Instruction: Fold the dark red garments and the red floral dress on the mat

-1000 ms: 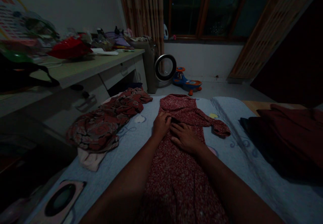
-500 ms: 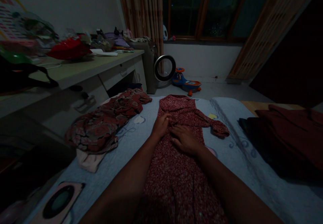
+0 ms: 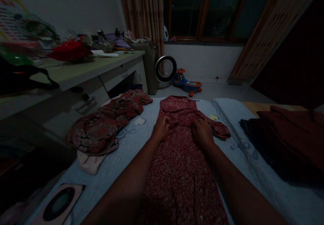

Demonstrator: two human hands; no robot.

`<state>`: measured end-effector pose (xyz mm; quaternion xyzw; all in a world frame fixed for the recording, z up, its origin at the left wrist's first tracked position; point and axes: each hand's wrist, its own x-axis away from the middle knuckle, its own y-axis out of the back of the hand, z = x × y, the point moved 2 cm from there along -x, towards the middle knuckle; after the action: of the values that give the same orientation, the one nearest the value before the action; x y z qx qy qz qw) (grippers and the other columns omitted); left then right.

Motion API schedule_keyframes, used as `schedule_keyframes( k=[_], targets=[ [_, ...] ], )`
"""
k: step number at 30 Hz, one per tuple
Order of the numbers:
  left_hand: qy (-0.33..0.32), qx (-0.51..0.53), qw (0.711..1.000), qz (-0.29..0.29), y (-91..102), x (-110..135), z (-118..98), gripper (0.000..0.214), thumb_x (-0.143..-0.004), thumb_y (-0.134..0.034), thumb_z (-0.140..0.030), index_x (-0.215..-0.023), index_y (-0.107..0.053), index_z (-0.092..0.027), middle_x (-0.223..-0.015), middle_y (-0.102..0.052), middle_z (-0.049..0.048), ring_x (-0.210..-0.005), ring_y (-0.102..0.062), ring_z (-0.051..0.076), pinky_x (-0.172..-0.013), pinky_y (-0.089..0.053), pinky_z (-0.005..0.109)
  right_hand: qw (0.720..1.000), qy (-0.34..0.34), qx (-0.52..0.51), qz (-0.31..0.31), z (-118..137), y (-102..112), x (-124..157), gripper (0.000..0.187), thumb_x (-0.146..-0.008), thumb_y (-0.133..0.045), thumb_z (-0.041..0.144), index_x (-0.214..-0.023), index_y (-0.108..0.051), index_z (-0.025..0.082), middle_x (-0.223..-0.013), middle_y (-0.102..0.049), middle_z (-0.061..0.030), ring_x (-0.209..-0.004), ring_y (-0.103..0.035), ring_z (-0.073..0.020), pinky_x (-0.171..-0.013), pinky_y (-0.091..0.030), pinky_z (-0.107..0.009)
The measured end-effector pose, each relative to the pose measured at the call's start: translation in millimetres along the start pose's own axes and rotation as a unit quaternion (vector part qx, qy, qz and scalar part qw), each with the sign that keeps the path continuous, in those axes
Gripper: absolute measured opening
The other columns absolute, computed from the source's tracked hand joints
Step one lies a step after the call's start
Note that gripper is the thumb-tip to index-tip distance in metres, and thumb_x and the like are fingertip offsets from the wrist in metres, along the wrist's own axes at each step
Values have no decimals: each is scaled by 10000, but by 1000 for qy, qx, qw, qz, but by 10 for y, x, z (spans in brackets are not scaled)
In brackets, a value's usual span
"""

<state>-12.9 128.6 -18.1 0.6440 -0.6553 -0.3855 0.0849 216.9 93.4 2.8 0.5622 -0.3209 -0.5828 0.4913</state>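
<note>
A dark red speckled dress (image 3: pixel 179 160) lies lengthwise on the light blue bedspread (image 3: pixel 227 171). One sleeve (image 3: pixel 220 129) crosses its upper part and sticks out to the right, past the dress's edge. My left hand (image 3: pixel 161 127) has its fingers curled on the left edge of the dress, pinching the cloth. Over on the right edge, where the sleeve crosses, my right hand (image 3: pixel 201 130) also has bent fingers closed on the fabric. The fingertips of both hands are partly hidden in the dim light.
Left lies a crumpled patterned garment (image 3: pixel 96 130); a phone-like pink object with a dark round (image 3: pixel 60 201) sits nearer. Folded dark clothes (image 3: pixel 291 140) are at right. Beyond are a cluttered desk (image 3: pixel 101 70), a washing machine with its round door (image 3: pixel 165 69) open, and a ride-on toy (image 3: pixel 187 83).
My right hand has moved right, from the middle of the dress to its right edge by the sleeve. The left hand has stayed nearly in place at the left edge.
</note>
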Motion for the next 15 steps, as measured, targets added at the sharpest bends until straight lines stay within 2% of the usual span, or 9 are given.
schedule_keyframes(
  k=[4,6,9,12,15],
  targets=[
    [-38,-27,999,24,22,25,-25,286,-735,-506,13,-910,-561,-207,-985,-616,33,-1004,-600,200,-903,-487,346,1000,-14,5,25,-159,-45,-41,256,-915,-458,178,-975,-707,175,-1053,-652,-145,-1027,-547,-283,-917,-409,-399],
    [-36,-31,998,38,27,39,-33,298,-740,-541,-13,-960,-572,-210,-1023,-628,40,-1024,-601,213,-919,-487,369,1000,-17,-1,19,-198,-62,-61,272,-915,-447,182,-932,-718,171,-1038,-652,-144,-1021,-553,-285,-927,-415,-407],
    [-29,-43,996,69,19,70,-50,380,-781,-609,-101,-1139,-556,-216,-1187,-631,69,-1130,-587,231,-983,-464,403,998,-21,-45,-29,-221,-50,-82,305,-927,-420,203,-962,-722,180,-1057,-654,-125,-1044,-555,-276,-951,-421,-400],
    [-27,-102,988,115,-11,110,-80,515,-841,-624,-193,-1333,-474,-211,-1406,-548,118,-1314,-492,263,-1122,-329,490,988,-28,-119,-89,-255,-10,-97,336,-931,-388,209,-1069,-693,177,-1084,-662,-109,-1034,-573,-252,-953,-437,-379],
    [-20,-161,976,148,-49,146,-101,538,-908,-570,-260,-1424,-423,-218,-1518,-452,133,-1435,-355,296,-1181,-166,577,977,-53,-166,-124,-341,-3,-122,329,-906,-391,211,-1064,-678,176,-1032,-670,-111,-978,-586,-253,-928,-458,-396]
  ],
)
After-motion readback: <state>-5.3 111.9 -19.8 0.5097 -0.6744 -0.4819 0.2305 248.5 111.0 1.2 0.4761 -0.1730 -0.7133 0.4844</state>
